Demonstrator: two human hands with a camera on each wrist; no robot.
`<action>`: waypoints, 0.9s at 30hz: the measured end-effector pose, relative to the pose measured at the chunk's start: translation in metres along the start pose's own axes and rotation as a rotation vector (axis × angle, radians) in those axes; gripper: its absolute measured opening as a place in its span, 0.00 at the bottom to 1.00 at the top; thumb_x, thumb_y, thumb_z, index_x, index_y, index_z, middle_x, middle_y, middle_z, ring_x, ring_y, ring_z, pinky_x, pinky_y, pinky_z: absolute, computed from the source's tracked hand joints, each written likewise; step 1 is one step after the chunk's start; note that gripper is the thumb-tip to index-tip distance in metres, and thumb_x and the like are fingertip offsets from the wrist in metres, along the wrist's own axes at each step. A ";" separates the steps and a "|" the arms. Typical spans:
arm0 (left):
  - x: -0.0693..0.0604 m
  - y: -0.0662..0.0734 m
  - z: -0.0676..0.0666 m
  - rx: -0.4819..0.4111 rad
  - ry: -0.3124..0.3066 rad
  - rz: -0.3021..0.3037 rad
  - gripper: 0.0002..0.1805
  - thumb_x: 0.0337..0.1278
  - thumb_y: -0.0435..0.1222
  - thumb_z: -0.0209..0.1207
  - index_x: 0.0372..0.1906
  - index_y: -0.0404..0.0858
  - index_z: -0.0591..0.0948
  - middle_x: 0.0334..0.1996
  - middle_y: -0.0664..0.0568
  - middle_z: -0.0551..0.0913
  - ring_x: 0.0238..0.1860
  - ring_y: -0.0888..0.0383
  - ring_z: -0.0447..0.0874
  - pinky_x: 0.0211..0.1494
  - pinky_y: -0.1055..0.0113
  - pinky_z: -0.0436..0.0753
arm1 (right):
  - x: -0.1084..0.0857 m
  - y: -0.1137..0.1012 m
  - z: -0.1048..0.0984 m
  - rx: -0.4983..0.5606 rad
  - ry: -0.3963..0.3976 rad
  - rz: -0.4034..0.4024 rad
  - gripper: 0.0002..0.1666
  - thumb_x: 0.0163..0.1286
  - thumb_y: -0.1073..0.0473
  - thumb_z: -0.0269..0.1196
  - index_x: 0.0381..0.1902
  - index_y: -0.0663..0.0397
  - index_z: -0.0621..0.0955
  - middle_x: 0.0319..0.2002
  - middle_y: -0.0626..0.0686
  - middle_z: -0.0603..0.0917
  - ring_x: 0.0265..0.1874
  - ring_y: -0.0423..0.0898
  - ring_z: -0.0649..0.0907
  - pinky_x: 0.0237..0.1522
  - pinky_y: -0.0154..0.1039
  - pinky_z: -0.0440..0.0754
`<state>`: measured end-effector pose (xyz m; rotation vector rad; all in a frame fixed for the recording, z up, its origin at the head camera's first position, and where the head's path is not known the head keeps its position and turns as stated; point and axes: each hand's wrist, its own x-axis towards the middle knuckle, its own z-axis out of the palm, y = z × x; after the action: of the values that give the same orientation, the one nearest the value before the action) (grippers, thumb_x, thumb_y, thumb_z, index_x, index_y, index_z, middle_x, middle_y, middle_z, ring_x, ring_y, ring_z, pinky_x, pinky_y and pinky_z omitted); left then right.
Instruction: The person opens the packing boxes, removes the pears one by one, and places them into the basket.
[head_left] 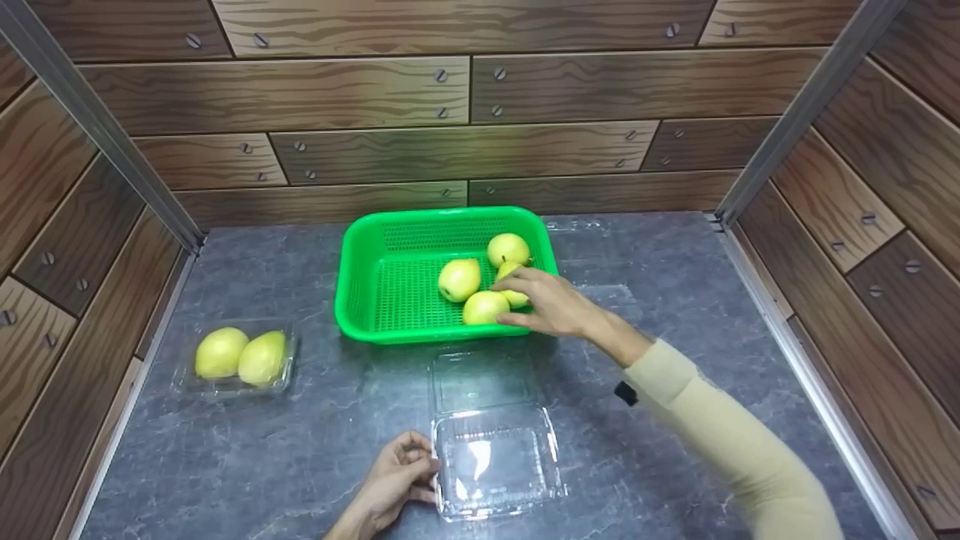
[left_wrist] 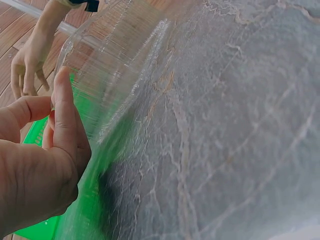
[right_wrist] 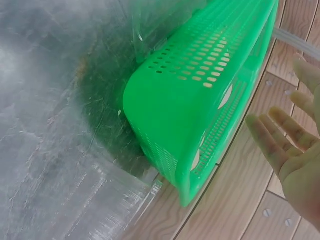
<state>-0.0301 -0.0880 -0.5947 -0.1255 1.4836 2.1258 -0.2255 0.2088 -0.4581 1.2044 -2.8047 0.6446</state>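
My left hand (head_left: 399, 480) pinches the left edge of a clear plastic clamshell container (head_left: 491, 469), which lies with its lid (head_left: 484, 379) folded back toward the basket. In the left wrist view, the thumb and index finger (left_wrist: 64, 107) meet at the container's rim. Over the right end of a green basket (head_left: 360, 300) is my right hand (head_left: 551, 304), fingers spread and loosely bent, holding nothing. Several yellow-green pears lie in that end: one pear (head_left: 486, 307) by the thumb, another pear (head_left: 504, 281) partly hidden under the fingers, one pear (head_left: 459, 280) beside them, and one pear (head_left: 508, 249) behind.
To the left stands another clear container (head_left: 291, 367) with two pears (head_left: 222, 352) inside. Wood-patterned walls (head_left: 375, 90) enclose the grey marbled tabletop (head_left: 315, 465) at the back and sides. Faint clear plastic (head_left: 607, 296) shows right of the basket.
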 end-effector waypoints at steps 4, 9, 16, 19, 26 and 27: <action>0.000 0.000 -0.001 0.004 0.001 -0.001 0.12 0.57 0.23 0.60 0.41 0.38 0.73 0.27 0.57 0.82 0.26 0.63 0.83 0.28 0.67 0.91 | -0.017 -0.007 -0.004 0.060 0.034 0.021 0.30 0.69 0.47 0.73 0.63 0.55 0.83 0.60 0.58 0.86 0.55 0.54 0.87 0.56 0.50 0.90; 0.000 -0.001 -0.001 0.012 0.004 -0.006 0.12 0.57 0.23 0.58 0.41 0.39 0.72 0.27 0.58 0.81 0.26 0.63 0.83 0.27 0.68 0.90 | -0.038 -0.015 -0.007 0.190 0.095 0.085 0.27 0.67 0.52 0.74 0.61 0.57 0.84 0.57 0.59 0.87 0.49 0.54 0.89 0.44 0.41 0.94; 0.000 -0.001 -0.001 0.003 0.007 -0.005 0.12 0.57 0.23 0.59 0.41 0.39 0.72 0.26 0.58 0.81 0.26 0.63 0.83 0.27 0.68 0.91 | -0.069 -0.022 -0.006 0.346 0.237 0.229 0.22 0.65 0.56 0.76 0.55 0.56 0.87 0.49 0.56 0.90 0.44 0.52 0.89 0.37 0.34 0.92; 0.000 -0.001 0.000 0.003 0.005 -0.005 0.12 0.57 0.23 0.59 0.41 0.39 0.72 0.26 0.58 0.81 0.26 0.63 0.82 0.27 0.67 0.91 | -0.082 -0.023 -0.001 0.397 0.298 0.278 0.20 0.64 0.58 0.77 0.52 0.55 0.88 0.46 0.54 0.91 0.41 0.47 0.90 0.40 0.36 0.93; -0.001 -0.001 0.000 0.000 0.002 -0.002 0.12 0.56 0.22 0.59 0.42 0.38 0.72 0.27 0.57 0.81 0.26 0.63 0.83 0.27 0.66 0.91 | -0.105 -0.024 0.018 0.578 0.354 0.399 0.16 0.63 0.62 0.76 0.47 0.62 0.87 0.41 0.61 0.91 0.34 0.37 0.87 0.35 0.32 0.90; -0.001 -0.001 0.000 0.001 0.002 -0.001 0.12 0.57 0.22 0.59 0.42 0.38 0.72 0.27 0.57 0.81 0.26 0.63 0.83 0.27 0.66 0.91 | -0.108 -0.024 0.022 0.630 0.350 0.419 0.16 0.64 0.63 0.75 0.47 0.65 0.86 0.41 0.61 0.91 0.33 0.38 0.87 0.32 0.34 0.91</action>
<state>-0.0290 -0.0883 -0.5958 -0.1285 1.4849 2.1247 -0.1300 0.2598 -0.4887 0.4340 -2.6196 1.6686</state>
